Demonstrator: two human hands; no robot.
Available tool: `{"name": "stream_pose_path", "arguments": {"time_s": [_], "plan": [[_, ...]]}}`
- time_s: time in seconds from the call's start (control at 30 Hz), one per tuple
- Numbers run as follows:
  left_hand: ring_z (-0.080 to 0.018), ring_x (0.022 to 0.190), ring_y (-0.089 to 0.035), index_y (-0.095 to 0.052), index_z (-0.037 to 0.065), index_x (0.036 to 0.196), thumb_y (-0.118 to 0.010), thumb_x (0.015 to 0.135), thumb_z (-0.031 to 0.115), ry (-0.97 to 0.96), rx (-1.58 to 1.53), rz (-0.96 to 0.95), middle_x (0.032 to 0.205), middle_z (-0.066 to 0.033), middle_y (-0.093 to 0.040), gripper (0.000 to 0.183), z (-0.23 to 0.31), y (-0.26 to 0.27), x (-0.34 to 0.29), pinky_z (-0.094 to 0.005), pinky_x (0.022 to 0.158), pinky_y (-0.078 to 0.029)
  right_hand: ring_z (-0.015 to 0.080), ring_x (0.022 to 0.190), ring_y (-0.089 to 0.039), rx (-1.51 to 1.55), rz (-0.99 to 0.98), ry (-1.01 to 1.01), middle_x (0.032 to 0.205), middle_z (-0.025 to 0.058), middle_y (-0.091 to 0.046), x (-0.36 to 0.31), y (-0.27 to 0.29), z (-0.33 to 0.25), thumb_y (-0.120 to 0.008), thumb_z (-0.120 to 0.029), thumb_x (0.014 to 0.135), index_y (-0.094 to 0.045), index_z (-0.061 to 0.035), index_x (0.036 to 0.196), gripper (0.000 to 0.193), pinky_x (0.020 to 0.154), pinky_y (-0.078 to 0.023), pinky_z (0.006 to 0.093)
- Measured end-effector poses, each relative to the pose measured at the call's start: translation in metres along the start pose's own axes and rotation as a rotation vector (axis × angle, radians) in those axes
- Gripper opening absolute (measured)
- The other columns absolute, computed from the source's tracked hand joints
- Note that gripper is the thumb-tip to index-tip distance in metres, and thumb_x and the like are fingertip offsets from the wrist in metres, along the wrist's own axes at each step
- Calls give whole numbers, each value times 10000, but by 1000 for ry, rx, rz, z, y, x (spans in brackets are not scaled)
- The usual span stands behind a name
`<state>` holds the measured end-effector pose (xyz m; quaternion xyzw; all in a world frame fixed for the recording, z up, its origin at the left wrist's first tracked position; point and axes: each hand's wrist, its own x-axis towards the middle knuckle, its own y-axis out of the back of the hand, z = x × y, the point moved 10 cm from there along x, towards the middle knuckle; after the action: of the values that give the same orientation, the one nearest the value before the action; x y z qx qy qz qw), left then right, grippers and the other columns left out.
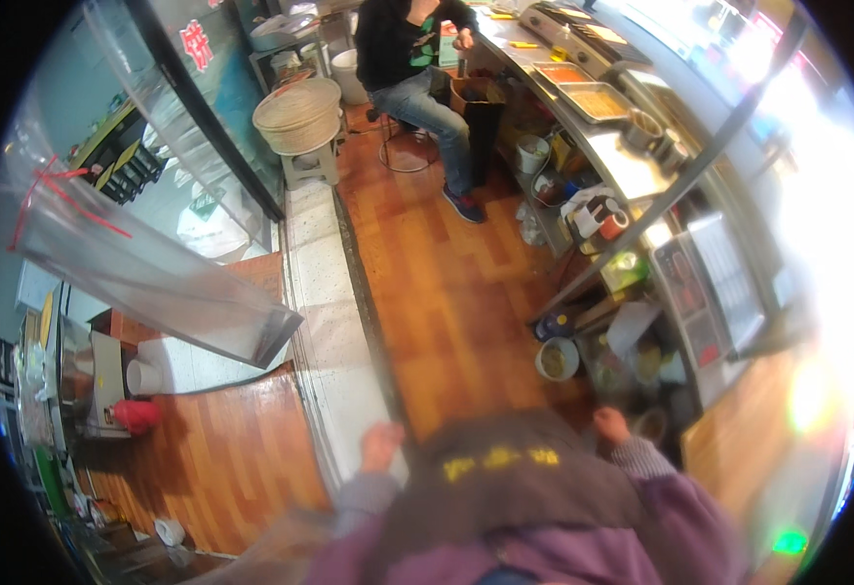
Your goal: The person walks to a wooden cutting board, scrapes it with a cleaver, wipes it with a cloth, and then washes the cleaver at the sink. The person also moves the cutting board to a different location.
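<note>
My left hand (381,447) hangs in front of my body at the left, over the pale floor strip (328,336). It is smeared by motion, so I cannot tell how its fingers lie; nothing shows in it. At the right, my right hand (611,429) is loosely closed, with no object visible in it. Below the steel counter, near that hand, stands a white bucket (557,360). A dark apron (505,468) with yellow lettering covers my front between the two hands.
A seated person (417,73) is ahead, a hand above a dark bin (476,97). Metal trays (595,101) line the right counter (617,161). A round woven basket (297,115) rests on a stool. Clear plastic curtain strips (169,278) hang at the left doorway. Wood-patterned floor (456,302) stretches ahead.
</note>
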<state>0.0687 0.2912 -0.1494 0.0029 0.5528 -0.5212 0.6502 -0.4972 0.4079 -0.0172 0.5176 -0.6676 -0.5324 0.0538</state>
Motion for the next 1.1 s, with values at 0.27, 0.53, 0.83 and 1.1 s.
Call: {"name": "stream_pose_path", "arguments": {"time_s": [0.27, 0.53, 0.83, 1.1], "plan": [[-316, 919, -609, -515, -7, 1045, -538, 893, 166, 355, -128, -2, 959, -163, -592, 231, -76, -67, -33, -297, 635, -572, 290, 1042, -558, -114, 60, -260, 1125, 72, -593, -1, 5, 59, -510, -357, 858, -572, -152, 1081, 310, 908, -373, 535], [-300, 990, -581, -382, 80, 1302, -471, 928, 309, 409, -194, 380, 1146, -158, -549, 448, -147, -42, -65, -315, 628, -567, 308, 1085, -531, -122, 36, -476, 1140, 89, -594, 67, -40, 143, -511, -347, 860, -505, -150, 1205, 397, 915, -352, 482], [-193, 839, -552, -312, 111, 1367, -484, 877, 474, 646, -265, -20, 1176, -123, -521, 633, -253, -53, -45, -290, 708, -468, 277, 1056, -515, 451, 31, -767, 1189, 155, -532, 116, -65, 320, -574, -179, 837, -489, 31, 1176, 407, 849, -399, 367], [-162, 604, -566, -233, 92, 1400, -473, 832, 592, 713, -112, 175, 1116, -156, -560, 794, -299, -22, -53, -206, 491, -443, 282, 981, -550, 23, 91, -867, 1137, 149, -571, 179, -9, 509, -521, -196, 869, -556, 22, 1084, 308, 794, -421, 379]]}}
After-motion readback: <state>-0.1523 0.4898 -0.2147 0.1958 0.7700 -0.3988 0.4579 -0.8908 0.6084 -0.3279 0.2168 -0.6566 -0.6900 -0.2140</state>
